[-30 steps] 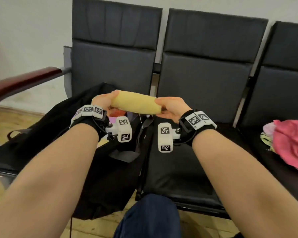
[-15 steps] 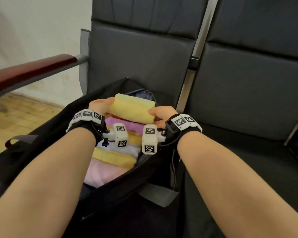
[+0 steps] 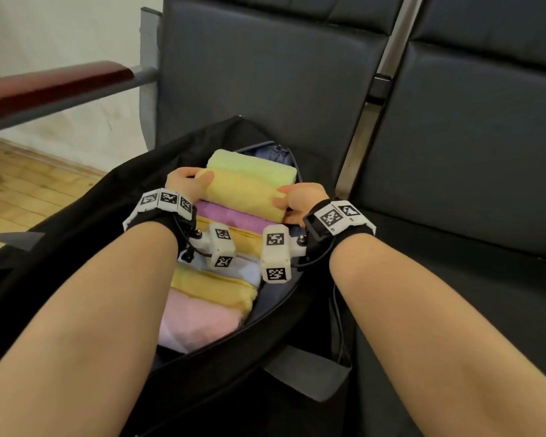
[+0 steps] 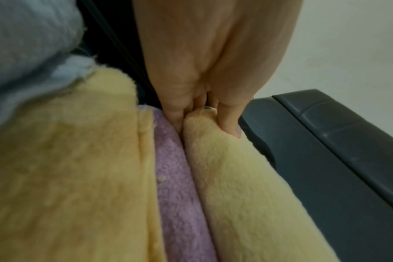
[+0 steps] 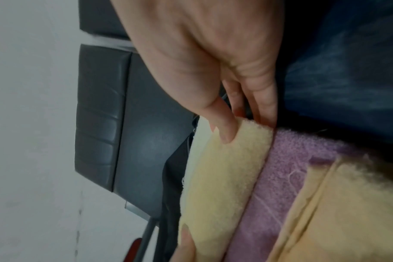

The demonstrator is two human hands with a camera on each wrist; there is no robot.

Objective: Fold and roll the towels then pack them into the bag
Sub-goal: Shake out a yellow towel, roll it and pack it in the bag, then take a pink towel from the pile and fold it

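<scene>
Resting on a dark padded seat [image 3: 265, 74], the black bag [image 3: 76, 222] faces a white wall [image 3: 60, 29].

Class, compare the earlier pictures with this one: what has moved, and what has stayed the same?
The yellow rolled towel went from mid-air over the seats down into the black bag, against the purple towel. The left hand and right hand still grip its ends.

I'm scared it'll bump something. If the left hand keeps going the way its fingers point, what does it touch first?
Probably the rolled yellow towel itself: the left hand already grips its end, fingers pointing along it towards the right hand.
</scene>
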